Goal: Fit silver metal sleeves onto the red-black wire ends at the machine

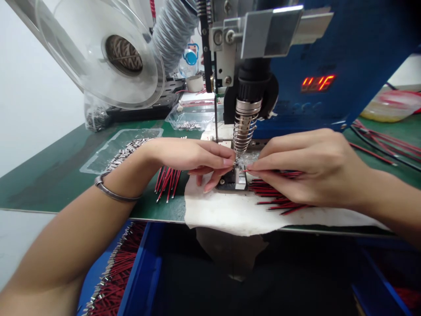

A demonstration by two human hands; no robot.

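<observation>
At the small metal fixture [240, 181] below the spring-wrapped tip [246, 127] of a soldering machine, both my hands meet. My left hand [194, 156] comes in from the left, thumb and forefinger pinched at the fixture's edge; whatever lies between those fingertips is too small to make out. My right hand [305, 164] pinches a thin red wire [245, 170], its end pointing at the fixture. Beneath my right hand, a bunch of red and black wires [266, 189] rests on a white cloth [226, 215]. More red and black wires [168, 182] lie below my left wrist.
A clear plastic tray [94, 162] holds small metal parts, with another tray [174, 116] behind it. A clear fume hood [79, 57] hangs at upper left. The blue machine housing [329, 52] stands behind. Below the table edge, a blue bin [151, 263] holds wires with metal ends.
</observation>
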